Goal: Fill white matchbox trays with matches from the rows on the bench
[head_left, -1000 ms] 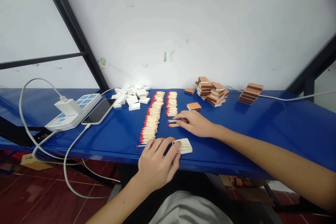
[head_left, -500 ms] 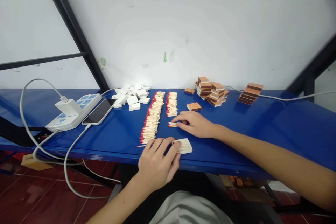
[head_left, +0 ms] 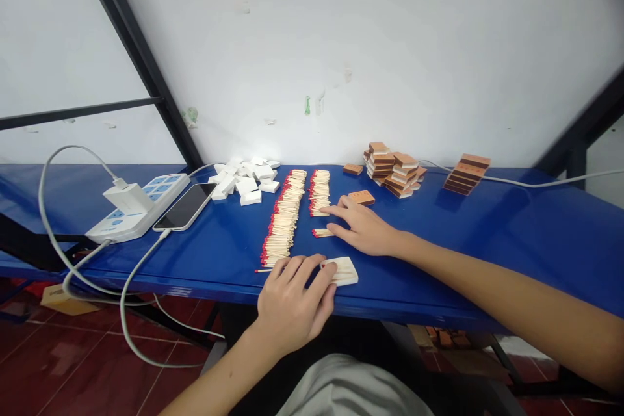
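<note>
My left hand (head_left: 292, 302) rests at the front edge of the blue table (head_left: 487, 234), fingers laid on a white matchbox tray (head_left: 345, 271) with a few matches in it. My right hand (head_left: 363, 229) lies flat with fingers stretched toward the near end of the short row of red-tipped matches (head_left: 319, 192); a small bunch of matches (head_left: 322, 233) lies by its thumb. A longer row of matches (head_left: 284, 218) runs along the left. One orange matchbox sleeve (head_left: 361, 197) sits just beyond my right fingers.
A heap of white trays (head_left: 246, 179), a phone (head_left: 185, 206) on a cable and a power strip (head_left: 136, 205) with charger lie left. Stacks of orange matchboxes (head_left: 392, 169) and another stack (head_left: 467, 173) stand at the back right. Black frame bars cross the white wall.
My right hand's fingers have lifted off the small bunch of matches and stretched forward to the short row's near end. My left hand has stayed on the tray.
</note>
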The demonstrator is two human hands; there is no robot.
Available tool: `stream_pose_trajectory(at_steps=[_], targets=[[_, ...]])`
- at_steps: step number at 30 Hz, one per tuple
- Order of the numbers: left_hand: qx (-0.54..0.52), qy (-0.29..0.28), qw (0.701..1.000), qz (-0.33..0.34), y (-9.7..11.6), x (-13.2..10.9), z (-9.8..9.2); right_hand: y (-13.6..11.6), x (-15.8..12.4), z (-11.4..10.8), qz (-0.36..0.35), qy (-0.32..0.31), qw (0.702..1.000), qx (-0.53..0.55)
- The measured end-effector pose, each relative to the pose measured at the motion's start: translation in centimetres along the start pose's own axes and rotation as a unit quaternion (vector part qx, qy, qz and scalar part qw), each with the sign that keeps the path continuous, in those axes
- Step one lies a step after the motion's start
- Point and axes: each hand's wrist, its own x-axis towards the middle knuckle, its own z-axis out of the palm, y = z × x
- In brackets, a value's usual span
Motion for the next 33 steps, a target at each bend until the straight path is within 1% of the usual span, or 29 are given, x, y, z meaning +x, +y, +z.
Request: stream_pose_trajectory(at_steps=[7, 11, 19, 33], targets=[[-0.001, -0.001, 1.0, 0.001, -0.01, 0.08, 0.0, -0.13, -0.08, -0.22, -0.001, -0.007, 1.0, 0.02], [-0.001, 0.002, 1.0, 0.001, 0.02, 0.0, 0.03, -0.16, -0.07, -0.33, -0.016, -0.009, 1.0, 0.023], [-0.001, 0.005, 1.0, 0.003, -0.04, 0.0, 0.11, -0.08, -0.1, -0.2, -0.007, -0.012, 1.0, 0.007], [-0.004, 0.002, 1.0, 0.002, 0.02, 0.04, 0.06, 0.2, -0.07, -0.16, -0.036, 0.005, 0.999, 0.032]])
